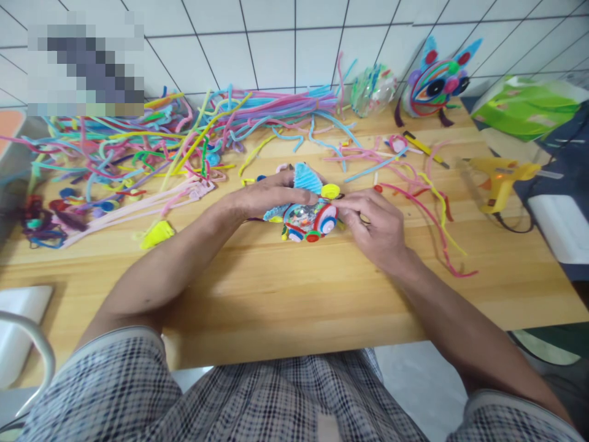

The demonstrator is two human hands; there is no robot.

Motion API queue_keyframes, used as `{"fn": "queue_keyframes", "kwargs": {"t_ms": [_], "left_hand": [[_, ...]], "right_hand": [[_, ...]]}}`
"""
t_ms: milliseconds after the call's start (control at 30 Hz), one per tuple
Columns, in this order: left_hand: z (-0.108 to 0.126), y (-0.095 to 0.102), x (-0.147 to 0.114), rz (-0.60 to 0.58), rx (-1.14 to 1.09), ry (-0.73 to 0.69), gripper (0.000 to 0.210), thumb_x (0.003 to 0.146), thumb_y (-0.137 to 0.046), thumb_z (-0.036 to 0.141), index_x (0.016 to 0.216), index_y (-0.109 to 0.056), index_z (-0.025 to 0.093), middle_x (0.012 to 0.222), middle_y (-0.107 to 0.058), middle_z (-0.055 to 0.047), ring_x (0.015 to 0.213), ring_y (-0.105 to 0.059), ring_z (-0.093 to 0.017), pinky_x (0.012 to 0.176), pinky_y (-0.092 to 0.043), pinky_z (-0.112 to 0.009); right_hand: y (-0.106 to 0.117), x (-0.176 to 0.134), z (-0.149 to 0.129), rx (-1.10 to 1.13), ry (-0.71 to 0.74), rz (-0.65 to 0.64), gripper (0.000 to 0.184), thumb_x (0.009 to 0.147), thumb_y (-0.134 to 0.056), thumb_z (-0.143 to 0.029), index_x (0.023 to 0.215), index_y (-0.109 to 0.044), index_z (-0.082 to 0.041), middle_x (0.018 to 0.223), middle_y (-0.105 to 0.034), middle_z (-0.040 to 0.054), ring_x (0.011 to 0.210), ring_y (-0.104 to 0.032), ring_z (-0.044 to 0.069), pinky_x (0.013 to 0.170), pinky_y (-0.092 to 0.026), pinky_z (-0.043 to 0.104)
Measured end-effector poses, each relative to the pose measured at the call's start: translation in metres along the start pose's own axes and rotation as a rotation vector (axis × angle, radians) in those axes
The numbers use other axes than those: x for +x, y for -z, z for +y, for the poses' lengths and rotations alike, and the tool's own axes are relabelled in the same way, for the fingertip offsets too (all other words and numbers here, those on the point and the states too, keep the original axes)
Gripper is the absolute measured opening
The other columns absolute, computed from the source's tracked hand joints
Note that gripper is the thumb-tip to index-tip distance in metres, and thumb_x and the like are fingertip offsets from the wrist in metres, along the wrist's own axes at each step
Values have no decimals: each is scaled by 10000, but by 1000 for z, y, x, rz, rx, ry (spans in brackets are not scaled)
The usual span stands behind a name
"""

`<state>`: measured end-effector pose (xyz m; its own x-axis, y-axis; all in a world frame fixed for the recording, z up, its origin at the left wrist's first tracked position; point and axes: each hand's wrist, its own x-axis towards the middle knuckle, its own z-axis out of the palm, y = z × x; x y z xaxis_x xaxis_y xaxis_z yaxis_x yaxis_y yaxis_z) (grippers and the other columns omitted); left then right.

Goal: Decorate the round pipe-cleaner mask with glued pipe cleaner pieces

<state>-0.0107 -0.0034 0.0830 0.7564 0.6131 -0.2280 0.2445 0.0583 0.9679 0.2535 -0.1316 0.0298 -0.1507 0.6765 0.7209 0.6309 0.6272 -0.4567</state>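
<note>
In the middle of the table is a small pipe-cleaner animal head (306, 215), built over a clear shell, with blue ears and coiled discs in red, white, blue and yellow. My left hand (264, 193) is closed round its far left side, thumb by the upright blue ear (307, 178). At its right edge my right hand (375, 224) pinches with thumb and fingertips, just below the yellow coil (330, 191). A thin dark strand shows at those fingertips; I cannot make out what exactly they grip.
Heaped pipe cleaners (276, 101) lie along the tiled wall. A finished-looking animal head (437, 86) and a clear ball (373, 89) stand at the back right. A yellow glue gun (500, 181) and a yellow utility knife (426, 149) lie to the right, loose pink strands (414, 202) nearer.
</note>
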Motion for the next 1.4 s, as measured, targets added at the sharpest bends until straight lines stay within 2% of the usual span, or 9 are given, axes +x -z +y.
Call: {"fn": "queue_keyframes", "kwargs": {"t_ms": [400, 633, 700, 867, 967, 1100, 1200, 1333, 1400], "left_hand": [[0, 0, 1, -17, -41, 9, 502, 830, -1063, 530, 1179, -906, 205, 1155, -905, -56, 1044, -835, -260, 908, -689, -356], [7, 11, -3, -32, -90, -77, 679, 834, -1057, 816, 1157, -927, 232, 1275, -944, -92, 1322, -876, -378, 1126, -712, -445], [6, 24, -1, 59, -87, -128, 697, 859, -1012, 868, 1122, -919, 230, 1317, -946, -108, 1323, -878, -356, 1133, -704, -426], [6, 59, 1, 546, 6, -226, 479, 1061, -864, 705, 989, -862, 231, 1205, -932, -123, 1132, -880, -284, 948, -668, -381], [6, 65, -4, 630, 74, -217, 537, 1060, -859, 719, 829, -800, 238, 1034, -908, -113, 1029, -855, -290, 893, -631, -408], [-5, 47, -23, 695, 58, -214, 663, 1065, -820, 841, 794, -767, 239, 996, -884, -121, 1023, -841, -300, 884, -621, -417], [-19, 24, -43, 744, 34, -260, 696, 1113, -700, 888, 964, -824, 219, 1167, -900, -125, 1075, -848, -289, 966, -638, -422], [-36, -5, -62, 541, 134, -312, 796, 1021, -796, 941, 1345, -894, 220, 1511, -894, -133, 1461, -805, -397, 1285, -619, -517], [-41, -14, -61, 414, 144, -321, 828, 961, -892, 931, 1421, -906, 242, 1621, -868, -139, 1616, -735, -452, 1411, -550, -553]], "right_hand": [[-2, -2, 5, 3, 3, -11, 363, 1121, -772, -114, 1287, -975, -365, 1184, -962, 34, 1050, -915, 261, 962, -764, 442], [-6, -5, 9, 1, 13, 40, 327, 1138, -743, -140, 1275, -963, -339, 1144, -961, 36, 1036, -915, 255, 944, -749, 427], [-7, -5, 11, -3, 11, 62, 294, 1145, -741, -161, 1256, -958, -325, 1129, -962, 39, 1027, -914, 251, 932, -744, 421], [-9, -6, 13, -52, 13, 103, 237, 1152, -752, -198, 1214, -951, -312, 1095, -964, 45, 972, -911, 252, 875, -738, 414], [-9, -6, 15, -44, 27, 124, 210, 1158, -761, -222, 1202, -947, -306, 1074, -958, 44, 946, -900, 247, 854, -725, 399], [-8, -7, 19, -78, -22, 106, 188, 1176, -757, -319, 1176, -944, -294, 1037, -932, 58, 901, -861, 249, 828, -701, 402], [-7, -7, 21, -59, -58, 89, 194, 1185, -764, -362, 1186, -945, -292, 1031, -925, 55, 890, -849, 246, 810, -683, 395], [-6, -7, 20, -44, -106, 94, 193, 1182, -762, -346, 1203, -947, -292, 1029, -925, 44, 874, -839, 230, 789, -654, 372], [-7, -6, 19, -55, -138, 90, 190, 1171, -774, -363, 1203, -947, -291, 1021, -922, 44, 852, -828, 229, 781, -650, 374]]}}
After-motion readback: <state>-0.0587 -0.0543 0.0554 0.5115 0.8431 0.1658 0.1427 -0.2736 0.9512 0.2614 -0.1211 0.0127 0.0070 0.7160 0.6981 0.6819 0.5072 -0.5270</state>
